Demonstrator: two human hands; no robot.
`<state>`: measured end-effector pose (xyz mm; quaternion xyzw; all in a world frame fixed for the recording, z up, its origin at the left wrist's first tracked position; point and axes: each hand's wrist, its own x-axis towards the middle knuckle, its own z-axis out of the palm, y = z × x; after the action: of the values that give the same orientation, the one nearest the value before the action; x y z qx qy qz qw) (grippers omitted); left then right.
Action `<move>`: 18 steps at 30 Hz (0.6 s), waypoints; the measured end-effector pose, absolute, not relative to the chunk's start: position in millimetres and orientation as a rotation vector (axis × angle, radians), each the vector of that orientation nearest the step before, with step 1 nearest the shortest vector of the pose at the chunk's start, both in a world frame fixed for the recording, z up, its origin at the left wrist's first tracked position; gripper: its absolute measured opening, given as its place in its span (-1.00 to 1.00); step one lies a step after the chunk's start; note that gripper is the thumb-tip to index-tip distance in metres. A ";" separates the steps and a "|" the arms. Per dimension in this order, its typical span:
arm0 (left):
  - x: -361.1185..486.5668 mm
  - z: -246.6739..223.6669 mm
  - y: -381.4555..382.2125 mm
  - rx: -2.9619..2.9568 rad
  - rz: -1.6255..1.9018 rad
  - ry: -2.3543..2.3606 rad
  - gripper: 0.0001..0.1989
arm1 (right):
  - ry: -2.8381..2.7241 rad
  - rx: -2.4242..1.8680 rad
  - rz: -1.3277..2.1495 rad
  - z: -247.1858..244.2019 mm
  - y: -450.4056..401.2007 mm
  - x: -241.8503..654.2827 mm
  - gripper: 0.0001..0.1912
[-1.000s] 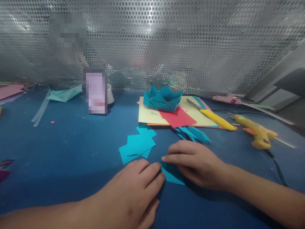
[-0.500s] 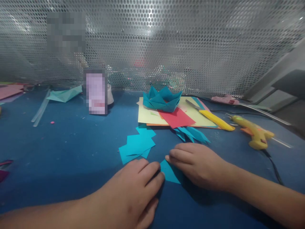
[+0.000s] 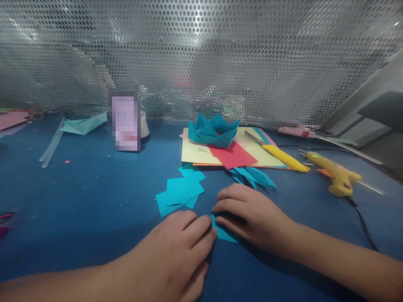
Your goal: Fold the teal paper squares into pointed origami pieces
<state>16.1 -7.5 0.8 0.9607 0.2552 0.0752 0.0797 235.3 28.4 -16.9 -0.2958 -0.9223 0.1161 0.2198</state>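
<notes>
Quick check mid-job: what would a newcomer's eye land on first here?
Probably the teal origami piece with its pointed rim, on the paper stack beyond the hands, red paper jutting out in front of it. Next, the yellow utility knife across the stack's right edge and the yellow glue gun further right. Nearest, the left hand and right hand are at a small blue paper piece.

Dim, greyish light, white glare on the perforated panel (image 3: pixel 201 58), slight softness throughout

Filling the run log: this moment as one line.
left hand: at blue paper's left edge | right hand: over same paper | beyond hands: blue pieces, red sheet | right side: glue gun
</notes>
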 end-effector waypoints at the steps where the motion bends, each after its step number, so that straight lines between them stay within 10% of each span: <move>1: 16.0 0.8 -7.4 2.869 0.222 0.758 -0.72 | -2.552 -0.846 0.364 -16.6 27.9 235.1 -0.87; 18: 18.9 -2.6 -11.9 2.905 0.222 0.755 -0.75 | -2.581 -1.010 0.456 -9.7 24.9 228.1 -0.84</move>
<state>18.9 -11.9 -2.6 0.9631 0.2504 0.0736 0.0657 228.1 24.9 -9.7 -0.3547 -0.9062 0.1601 0.1655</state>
